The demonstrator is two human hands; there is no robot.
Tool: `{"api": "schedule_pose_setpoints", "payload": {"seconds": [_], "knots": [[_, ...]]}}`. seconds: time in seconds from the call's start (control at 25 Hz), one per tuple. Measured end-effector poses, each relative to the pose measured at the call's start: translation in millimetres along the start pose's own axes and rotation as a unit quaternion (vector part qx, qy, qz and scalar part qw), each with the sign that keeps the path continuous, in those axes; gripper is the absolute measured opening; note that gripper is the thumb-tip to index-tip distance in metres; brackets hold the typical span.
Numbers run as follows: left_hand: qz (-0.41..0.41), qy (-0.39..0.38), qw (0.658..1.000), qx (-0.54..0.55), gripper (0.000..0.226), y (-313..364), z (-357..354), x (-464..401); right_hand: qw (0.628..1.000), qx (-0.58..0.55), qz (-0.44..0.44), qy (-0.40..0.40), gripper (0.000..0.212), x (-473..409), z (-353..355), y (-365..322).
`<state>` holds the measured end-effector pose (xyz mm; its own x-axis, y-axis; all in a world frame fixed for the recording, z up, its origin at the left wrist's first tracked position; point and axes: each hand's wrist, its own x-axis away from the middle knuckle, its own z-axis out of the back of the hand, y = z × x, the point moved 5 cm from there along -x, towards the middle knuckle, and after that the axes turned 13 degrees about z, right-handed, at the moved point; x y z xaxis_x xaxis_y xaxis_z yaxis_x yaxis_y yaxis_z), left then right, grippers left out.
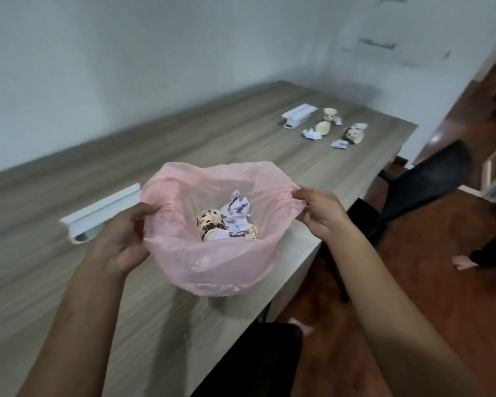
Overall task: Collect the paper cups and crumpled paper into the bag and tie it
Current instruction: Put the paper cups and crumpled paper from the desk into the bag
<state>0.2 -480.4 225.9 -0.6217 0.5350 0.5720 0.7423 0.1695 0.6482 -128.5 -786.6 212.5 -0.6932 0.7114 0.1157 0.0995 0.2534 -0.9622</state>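
While we stand at the table point(69, 282), our left hand point(121, 239) and right hand point(321, 210) each close a pinching grip on opposite sides of the pink bag point(212, 267), holding its mouth wide. Inside lie a patterned paper cup point(209, 223) and crumpled paper point(236, 212). More cups point(352, 134) and paper scraps point(311, 134) sit at the table's far end.

We reach both bare forearms forward and slightly inward from the lower corners of the view. Our left hand point(121, 239) is palm up, its fingers curled closed and its thumb pressed across the top. Our right hand point(321, 210) is palm down, thumb and fingers pinched together. Both hands sit level, well apart from each other.
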Motion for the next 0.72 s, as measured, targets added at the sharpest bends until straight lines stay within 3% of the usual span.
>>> {"api": "schedule_pose_setpoints", "payload": {"seconds": [0.04, 0.16, 0.24, 0.52, 0.6, 0.72], "knots": [[0.023, -0.027, 0.999, 0.012, 0.023, -6.1, -26.6, -20.5, 1.0, -0.024, -0.006, 0.013, 0.015, -17.4, 25.7, -4.3], [0.054, -0.066, 0.996, 0.01, 0.073, -25.8, -98.9, -84.7, 0.997, -0.064, -0.017, 0.026, 0.014, -70.1, 97.7, -16.7], [0.066, -0.063, 0.996, 0.01, 0.085, -41.8, -142.5, -128.5, 0.998, -0.058, -0.018, 0.026, 0.015, -106.5, 142.0, -28.8], [0.098, -0.046, 0.993, 0.038, 0.052, -97.3, -316.7, -224.2, 0.999, -0.006, -0.034, 0.004, 0.015, -240.1, 274.9, -95.5], [0.091, -0.035, 0.993, 0.059, 0.038, -105.3, -355.4, -249.2, 0.998, -0.032, -0.048, 0.008, 0.013, -276.9, 305.3, -112.5], [0.078, -0.049, 0.993, 0.073, 0.046, -109.2, -413.6, -291.6, 0.988, -0.127, -0.082, 0.024, 0.027, -334.6, 338.7, -131.9]]}}
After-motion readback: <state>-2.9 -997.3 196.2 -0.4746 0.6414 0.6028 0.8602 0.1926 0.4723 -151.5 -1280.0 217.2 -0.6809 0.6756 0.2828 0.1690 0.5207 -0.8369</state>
